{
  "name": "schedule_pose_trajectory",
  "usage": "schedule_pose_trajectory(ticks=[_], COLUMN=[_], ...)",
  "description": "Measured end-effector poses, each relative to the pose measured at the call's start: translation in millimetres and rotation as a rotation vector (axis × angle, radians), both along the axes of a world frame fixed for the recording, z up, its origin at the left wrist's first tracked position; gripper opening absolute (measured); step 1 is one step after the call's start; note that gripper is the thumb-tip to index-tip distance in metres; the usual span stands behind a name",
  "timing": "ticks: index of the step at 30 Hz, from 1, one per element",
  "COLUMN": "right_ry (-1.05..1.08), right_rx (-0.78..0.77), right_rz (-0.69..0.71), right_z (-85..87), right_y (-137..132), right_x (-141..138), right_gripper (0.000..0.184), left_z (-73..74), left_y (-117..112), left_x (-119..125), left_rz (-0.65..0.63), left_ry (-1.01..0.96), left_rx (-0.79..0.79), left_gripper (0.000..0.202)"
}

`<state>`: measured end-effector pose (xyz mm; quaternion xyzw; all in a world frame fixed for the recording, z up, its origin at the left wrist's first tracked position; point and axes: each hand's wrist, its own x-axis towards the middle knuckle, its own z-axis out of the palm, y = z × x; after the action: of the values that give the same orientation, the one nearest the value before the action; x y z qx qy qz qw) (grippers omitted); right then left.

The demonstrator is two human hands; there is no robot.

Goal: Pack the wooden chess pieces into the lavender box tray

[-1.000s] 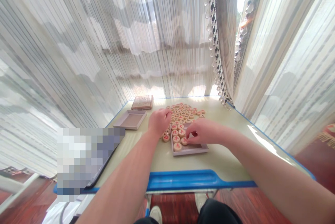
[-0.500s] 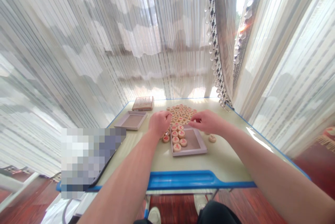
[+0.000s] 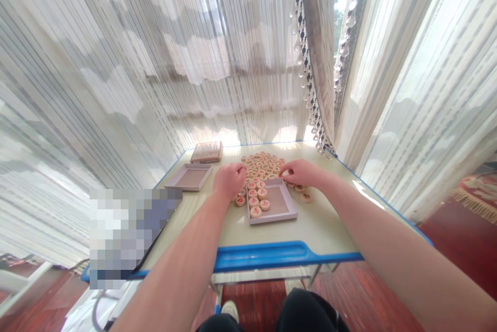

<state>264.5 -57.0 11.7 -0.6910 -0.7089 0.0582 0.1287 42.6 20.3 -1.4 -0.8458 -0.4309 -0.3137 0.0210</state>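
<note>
A shallow grey tray (image 3: 285,206) lies in the middle of the pale table (image 3: 326,228), with several round wooden chess discs (image 3: 258,199) bearing red marks lined up along its left side. Beyond it lies a loose heap of the same discs (image 3: 261,162). My left hand (image 3: 228,181) rests curled at the tray's far left corner, among discs; what it holds is hidden. My right hand (image 3: 301,172) hovers at the tray's far right edge, fingers pinched toward the heap. Two stray discs (image 3: 305,197) lie just right of the tray.
An empty grey lid (image 3: 189,177) and a patterned box (image 3: 206,152) sit at the table's back left. A pixelated block (image 3: 132,233) covers the near left. Sheer striped curtains (image 3: 174,62) close in behind and to the right. The table's front rim (image 3: 264,255) is blue.
My right hand left the tray's inside, where it set a disc down, and moved back toward the heap. My left hand stayed put. The view shifted slightly to the right.
</note>
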Motion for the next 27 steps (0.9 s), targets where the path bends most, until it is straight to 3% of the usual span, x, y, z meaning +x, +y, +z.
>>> schedule_pose_trajectory(ticks=[8,13,19,27], right_ry=[0.039,0.049,0.004,-0.033], right_rx=[-0.013,0.088,0.018,0.025], right_rz=[0.051,-0.009,-0.012,-0.097], right_z=[-8.8,-8.1,-6.5,-7.2], right_y=[9.4,7.4,8.6,7.8], right_x=[11.2,10.6,7.8,4.3], right_gripper=[0.030,0.038,0.023,0.032], left_z=[1.1,1.1,0.7,-0.1], left_y=[-1.9,-0.9,-0.7,0.4], left_x=[0.0,-0.2,-0.2,-0.7], left_rz=[0.032,0.029,0.025,0.028], left_ry=[0.006,0.000,-0.012,-0.013], left_rx=[-0.030,-0.026,-0.013,-0.024], left_gripper=[0.029,0.029,0.030,0.030])
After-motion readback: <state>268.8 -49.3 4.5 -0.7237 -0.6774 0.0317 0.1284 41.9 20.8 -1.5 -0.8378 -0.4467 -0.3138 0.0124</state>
